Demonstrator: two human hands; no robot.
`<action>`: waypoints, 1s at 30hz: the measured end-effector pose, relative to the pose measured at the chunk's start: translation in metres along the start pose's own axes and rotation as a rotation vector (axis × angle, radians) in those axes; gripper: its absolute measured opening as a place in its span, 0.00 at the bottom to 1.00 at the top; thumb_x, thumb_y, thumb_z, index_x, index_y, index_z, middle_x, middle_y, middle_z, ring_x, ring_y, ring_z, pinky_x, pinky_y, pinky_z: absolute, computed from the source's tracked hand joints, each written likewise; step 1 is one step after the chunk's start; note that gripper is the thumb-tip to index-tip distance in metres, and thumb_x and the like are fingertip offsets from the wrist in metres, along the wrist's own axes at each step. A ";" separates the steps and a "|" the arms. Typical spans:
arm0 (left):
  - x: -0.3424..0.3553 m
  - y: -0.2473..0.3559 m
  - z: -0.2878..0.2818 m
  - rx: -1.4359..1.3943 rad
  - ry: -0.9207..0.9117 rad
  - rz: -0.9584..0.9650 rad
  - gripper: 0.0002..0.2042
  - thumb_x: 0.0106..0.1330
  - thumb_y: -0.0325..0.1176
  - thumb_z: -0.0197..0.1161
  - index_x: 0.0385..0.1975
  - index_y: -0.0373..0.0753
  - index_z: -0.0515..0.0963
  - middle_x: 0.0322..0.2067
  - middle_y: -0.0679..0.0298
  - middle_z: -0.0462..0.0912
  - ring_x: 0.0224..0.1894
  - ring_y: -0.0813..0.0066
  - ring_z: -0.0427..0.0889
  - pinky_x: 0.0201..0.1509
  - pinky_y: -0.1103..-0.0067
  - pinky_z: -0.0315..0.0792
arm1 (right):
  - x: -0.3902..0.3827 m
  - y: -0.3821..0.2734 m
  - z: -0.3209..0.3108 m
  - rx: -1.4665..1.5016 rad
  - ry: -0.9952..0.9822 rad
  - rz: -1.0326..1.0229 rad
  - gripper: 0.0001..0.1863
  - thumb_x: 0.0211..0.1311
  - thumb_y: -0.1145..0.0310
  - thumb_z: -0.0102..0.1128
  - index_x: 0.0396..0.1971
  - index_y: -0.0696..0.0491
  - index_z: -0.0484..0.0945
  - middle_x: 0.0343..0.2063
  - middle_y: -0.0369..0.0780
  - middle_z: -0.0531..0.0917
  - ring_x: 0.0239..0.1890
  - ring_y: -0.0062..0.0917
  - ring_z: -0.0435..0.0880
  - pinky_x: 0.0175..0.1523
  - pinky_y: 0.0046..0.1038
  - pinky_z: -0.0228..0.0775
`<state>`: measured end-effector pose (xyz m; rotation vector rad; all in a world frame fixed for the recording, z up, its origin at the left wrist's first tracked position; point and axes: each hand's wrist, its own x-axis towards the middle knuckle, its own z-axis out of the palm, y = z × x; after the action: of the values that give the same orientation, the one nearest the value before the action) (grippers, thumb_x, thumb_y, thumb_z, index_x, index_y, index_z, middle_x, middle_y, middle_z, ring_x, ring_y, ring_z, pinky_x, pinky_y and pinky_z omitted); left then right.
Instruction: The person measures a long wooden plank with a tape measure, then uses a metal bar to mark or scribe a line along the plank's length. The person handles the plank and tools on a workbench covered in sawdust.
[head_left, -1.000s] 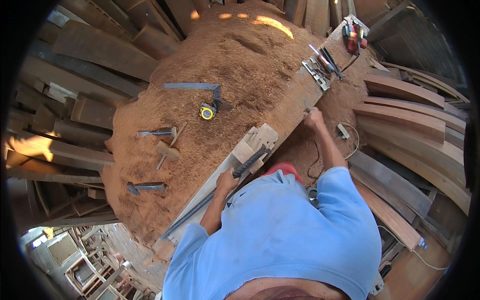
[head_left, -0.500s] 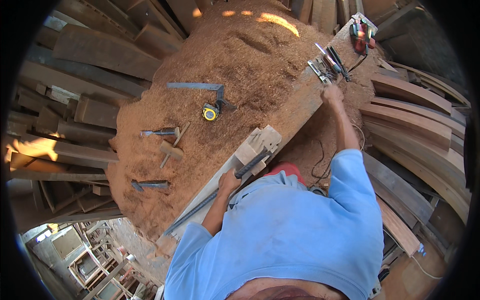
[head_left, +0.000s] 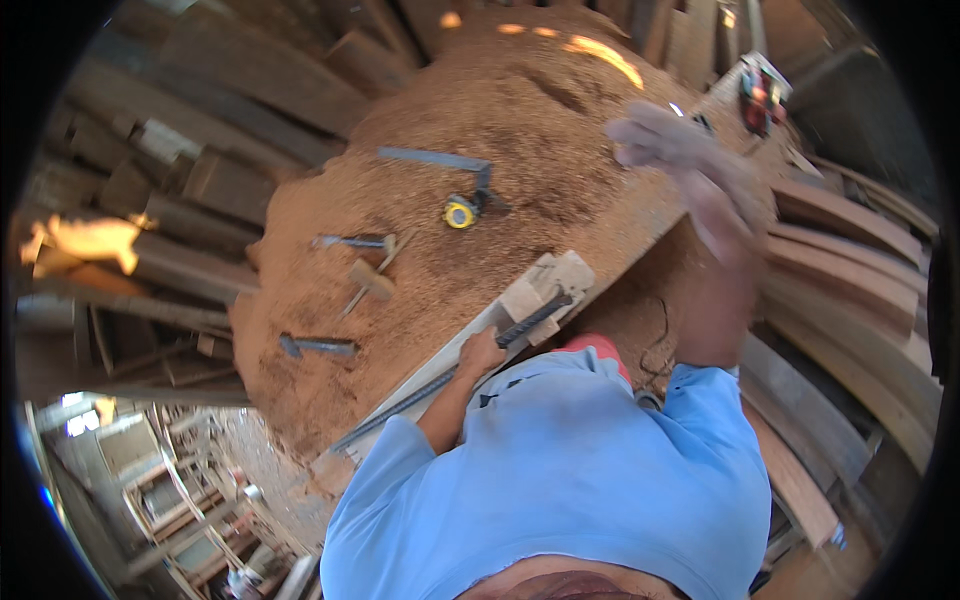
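Observation:
My left hand [head_left: 482,351] is closed around a long dark ribbed metal bar [head_left: 527,322]. The bar lies slantwise along a pale board [head_left: 425,366], beside a notched wood block [head_left: 560,275] at the board's upper end. Above the plank at upper right is my right hand [head_left: 665,140], raised and smeared by motion. Its fingers point left, but whether anything is in them does not show. The right hand and forearm mostly cover the metal tools lying on the plank there.
Left of the board, on sawdust, lie a steel square [head_left: 430,158], a yellow tape measure [head_left: 460,212], a chisel [head_left: 350,242], a wooden mallet [head_left: 372,279] and a hammer [head_left: 316,345]. A red power tool [head_left: 760,103] sits at upper right. Stacked timber [head_left: 845,260] lines both sides.
My right hand has lifted off the metal tools and swung up and slightly left over the plank. The whole view has shifted; my left hand keeps its grip on the bar.

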<state>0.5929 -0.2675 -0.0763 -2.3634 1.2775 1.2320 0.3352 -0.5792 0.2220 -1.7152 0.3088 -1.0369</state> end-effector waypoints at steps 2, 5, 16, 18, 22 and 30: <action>-0.002 -0.004 0.002 -0.018 0.017 0.013 0.19 0.52 0.37 0.64 0.44 0.37 0.77 0.40 0.41 0.84 0.48 0.44 0.83 0.53 0.58 0.76 | 0.022 -0.077 0.026 -0.025 -0.188 -0.222 0.30 0.72 0.54 0.52 0.58 0.66 0.69 0.51 0.51 0.81 0.48 0.35 0.83 0.55 0.37 0.75; -0.005 -0.009 0.004 -0.054 0.035 0.043 0.20 0.52 0.37 0.65 0.45 0.37 0.77 0.40 0.43 0.84 0.48 0.45 0.83 0.52 0.57 0.76 | 0.049 -0.161 0.063 0.011 -0.524 -0.290 0.23 0.71 0.57 0.53 0.58 0.57 0.69 0.48 0.47 0.83 0.47 0.33 0.84 0.55 0.37 0.75; -0.026 -0.023 0.000 -0.221 0.146 0.109 0.19 0.51 0.34 0.65 0.45 0.39 0.78 0.38 0.47 0.85 0.45 0.47 0.84 0.48 0.57 0.77 | 0.068 -0.218 0.152 0.297 -1.012 -0.131 0.12 0.68 0.75 0.56 0.49 0.54 0.74 0.39 0.44 0.87 0.37 0.32 0.88 0.49 0.37 0.78; -0.022 -0.029 0.008 -0.228 0.173 0.157 0.20 0.50 0.34 0.65 0.45 0.38 0.77 0.37 0.46 0.85 0.43 0.46 0.84 0.47 0.57 0.77 | 0.059 -0.183 0.177 0.356 -0.961 -0.123 0.11 0.67 0.73 0.56 0.48 0.55 0.75 0.39 0.44 0.87 0.38 0.33 0.87 0.49 0.36 0.77; -0.004 -0.060 0.038 -0.259 0.277 0.412 0.26 0.50 0.38 0.66 0.49 0.34 0.72 0.43 0.42 0.81 0.50 0.44 0.80 0.53 0.57 0.73 | 0.019 -0.085 0.237 0.429 -0.705 0.030 0.12 0.65 0.70 0.54 0.46 0.57 0.78 0.37 0.44 0.86 0.40 0.35 0.85 0.49 0.35 0.75; -0.072 -0.210 0.063 0.060 0.612 0.339 0.33 0.52 0.42 0.72 0.58 0.35 0.69 0.53 0.43 0.74 0.58 0.46 0.71 0.63 0.59 0.65 | -0.175 0.122 0.395 -0.911 -0.957 0.478 0.21 0.55 0.65 0.57 0.50 0.54 0.77 0.52 0.49 0.78 0.57 0.46 0.75 0.59 0.44 0.69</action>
<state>0.6963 -0.0637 -0.1073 -2.6557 1.9183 0.5122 0.5654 -0.2606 0.0045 -2.5314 0.5585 0.4203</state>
